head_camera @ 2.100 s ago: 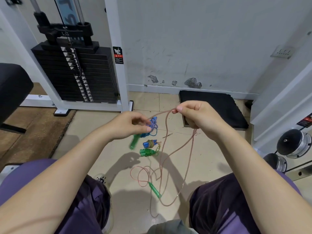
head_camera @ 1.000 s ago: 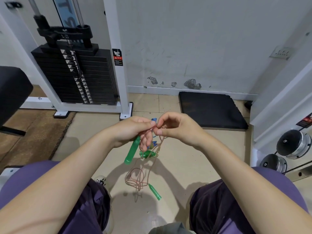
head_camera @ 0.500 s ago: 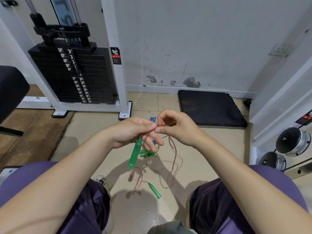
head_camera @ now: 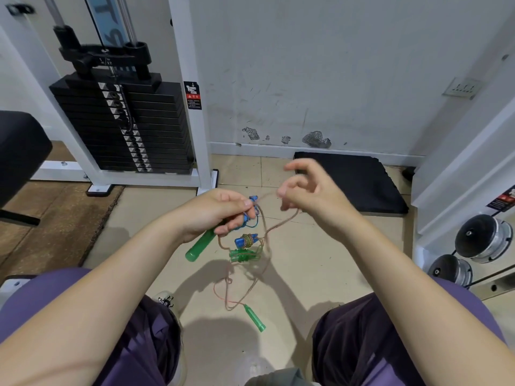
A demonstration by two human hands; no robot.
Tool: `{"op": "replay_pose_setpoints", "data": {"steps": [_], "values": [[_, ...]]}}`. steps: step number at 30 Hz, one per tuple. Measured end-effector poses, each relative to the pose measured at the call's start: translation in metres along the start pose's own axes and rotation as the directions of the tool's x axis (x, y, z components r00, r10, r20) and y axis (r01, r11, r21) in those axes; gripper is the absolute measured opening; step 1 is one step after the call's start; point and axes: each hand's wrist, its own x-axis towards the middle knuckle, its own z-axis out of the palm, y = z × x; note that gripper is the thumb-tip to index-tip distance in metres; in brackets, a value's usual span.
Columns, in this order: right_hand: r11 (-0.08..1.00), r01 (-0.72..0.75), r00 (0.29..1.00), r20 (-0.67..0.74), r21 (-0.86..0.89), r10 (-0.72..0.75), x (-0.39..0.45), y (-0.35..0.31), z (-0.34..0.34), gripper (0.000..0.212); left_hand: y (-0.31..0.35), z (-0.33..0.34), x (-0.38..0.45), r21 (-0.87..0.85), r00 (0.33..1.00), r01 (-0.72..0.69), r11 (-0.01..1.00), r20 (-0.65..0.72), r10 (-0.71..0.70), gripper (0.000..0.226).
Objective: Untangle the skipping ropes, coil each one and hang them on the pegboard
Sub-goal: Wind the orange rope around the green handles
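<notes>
My left hand [head_camera: 220,215] pinches the knot beside the green plastic handle [head_camera: 200,247]; my right hand [head_camera: 306,190], fingers loosely curled, hooks the thin, limp pinkish cord [head_camera: 278,224], best gripped near the tangle.

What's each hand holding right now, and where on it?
Left hand grips the green plastic rope handle at its upper end, pinching the blue braided cord. Right hand hooks the thin pink cord mid-length.

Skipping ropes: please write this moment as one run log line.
left hand: grips green handle, pinches tangle | right hand: pulls pink cord | second green handle: on floor | stage: untangling
</notes>
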Motion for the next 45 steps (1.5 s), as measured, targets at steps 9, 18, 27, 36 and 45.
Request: {"op": "replay_pose_setpoints", "data": {"steps": [9,18,27,36,45], "values": [[0.762,-0.007,1.0,0.001,-0.647,0.01,0.004,-0.002,0.002,0.017,0.01,-0.014,-0.006,0.21,0.996,0.081,0.974,0.007,-0.084,0.031],[0.965,-0.183,0.965,0.155,-0.19,0.213,-0.002,0.005,0.02,0.037,0.002,-0.003,-0.004,0.139,0.992,0.084,0.987,0.086,-0.096,0.026],[0.917,0.053,0.999,0.023,-0.395,-0.048,0.0,0.007,0.028,0.024,0.004,-0.004,-0.004,0.098,0.993,0.032,0.995,0.109,-0.043,0.032],[0.94,0.069,0.992,0.125,-0.335,-0.028,-0.001,0.012,0.029,0.03,0.006,0.002,-0.003,0.053,0.994,-0.048,0.997,0.104,0.042,0.027],[0.918,0.101,0.99,-0.054,-0.384,-0.132,0.004,0.001,0.013,0.022,0.007,-0.002,-0.005,0.077,0.996,-0.02,0.997,0.089,0.013,0.025]]}}
